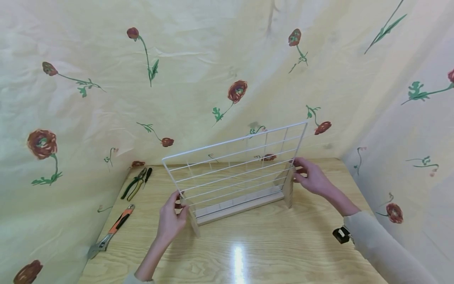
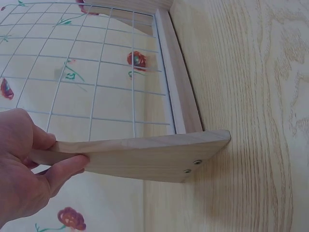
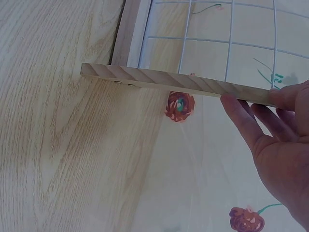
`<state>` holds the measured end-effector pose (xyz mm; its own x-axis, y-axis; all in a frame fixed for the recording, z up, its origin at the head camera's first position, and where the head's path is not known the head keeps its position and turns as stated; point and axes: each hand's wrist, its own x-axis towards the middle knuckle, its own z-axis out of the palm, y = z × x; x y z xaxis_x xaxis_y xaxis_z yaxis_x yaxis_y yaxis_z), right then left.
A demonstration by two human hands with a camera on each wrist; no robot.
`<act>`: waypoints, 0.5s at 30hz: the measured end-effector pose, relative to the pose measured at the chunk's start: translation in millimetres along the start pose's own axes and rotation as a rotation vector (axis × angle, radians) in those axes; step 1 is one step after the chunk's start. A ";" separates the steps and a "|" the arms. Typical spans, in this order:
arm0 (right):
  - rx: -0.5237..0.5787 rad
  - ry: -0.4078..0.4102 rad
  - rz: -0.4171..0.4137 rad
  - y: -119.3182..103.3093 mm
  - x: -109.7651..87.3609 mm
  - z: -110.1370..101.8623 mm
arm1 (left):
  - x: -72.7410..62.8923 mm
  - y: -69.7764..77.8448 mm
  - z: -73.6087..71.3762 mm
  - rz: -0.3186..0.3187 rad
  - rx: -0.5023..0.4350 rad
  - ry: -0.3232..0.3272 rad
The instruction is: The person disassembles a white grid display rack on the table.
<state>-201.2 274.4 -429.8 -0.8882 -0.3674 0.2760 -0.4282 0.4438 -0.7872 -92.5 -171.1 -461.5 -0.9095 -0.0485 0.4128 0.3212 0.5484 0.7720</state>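
Observation:
A white wire grid [image 1: 230, 165] leans upright in a wooden stand with a wooden base bar [image 1: 241, 208] and two side panels, on the table. My left hand [image 1: 172, 219] pinches the upper end of the left side panel [image 2: 140, 154] between thumb and fingers, beside the grid's edge. Two screw heads [image 2: 197, 162] show low on that panel's outer face. On the other side, my right hand [image 1: 312, 175] grips the upper end of the right side panel [image 3: 169, 79]. Part of that end is hidden behind the fingers.
Pliers [image 1: 134, 183] and a small black screwdriver [image 1: 148, 175] lie at the table's back left. An adjustable wrench [image 1: 112, 230] with an orange and black handle lies nearer. Flowered cloth [image 1: 198, 79] hangs behind and at both sides of the wooden table [image 1: 283, 244].

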 end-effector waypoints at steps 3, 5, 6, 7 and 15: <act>-0.004 -0.004 -0.002 -0.8 0.4 1.1 | -1.3 0.1 -0.7 0.011 0.022 0.012; 0.000 -0.005 -0.006 -1.3 0.5 1.7 | -1.6 0.0 -0.9 0.012 0.034 0.017; 0.000 -0.006 -0.010 -1.5 0.5 1.9 | -1.9 0.0 -1.2 0.012 0.041 0.018; 0.001 -0.006 -0.013 -1.7 0.5 2.2 | -2.2 -0.2 -1.5 0.009 0.044 0.018; -0.027 -0.017 -0.030 -2.0 0.1 3.0 | -5.0 -3.7 -3.4 0.026 0.073 0.033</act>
<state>-200.0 271.0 -429.9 -0.8722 -0.3942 0.2898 -0.4589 0.4539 -0.7638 -88.3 -175.7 -464.8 -0.8916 -0.0604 0.4488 0.3232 0.6092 0.7241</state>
